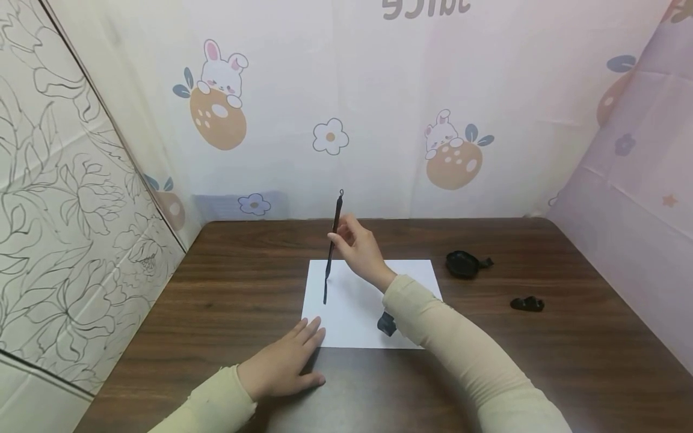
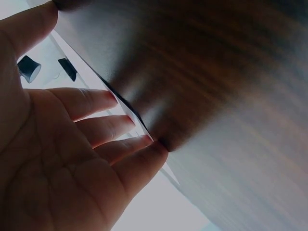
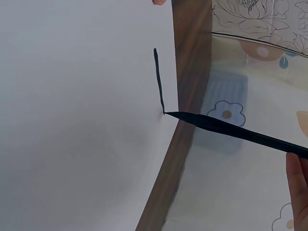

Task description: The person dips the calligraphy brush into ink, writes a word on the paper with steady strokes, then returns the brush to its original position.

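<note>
My right hand (image 1: 361, 249) pinches a black writing brush (image 1: 336, 216) by its shaft, held nearly upright with a small hanging loop at the top. In the right wrist view the brush (image 3: 226, 127) has its pointed tip at one end of a thin black stroke (image 3: 159, 81) on white paper (image 3: 86, 120). The stroke lies near the paper's left side. My left hand (image 1: 287, 361) lies flat with spread fingers, its fingertips on the paper's (image 1: 352, 325) near-left corner. The left wrist view shows those fingers (image 2: 103, 130) straight, at the paper's edge.
A dark block (image 1: 387, 323) sits on the paper's near-right part, partly behind the right sleeve. Farther right on the brown wooden table (image 1: 227, 270) are a black ink dish (image 1: 462, 264) with a handle and a small black brush rest (image 1: 527, 304). A printed cloth hangs behind.
</note>
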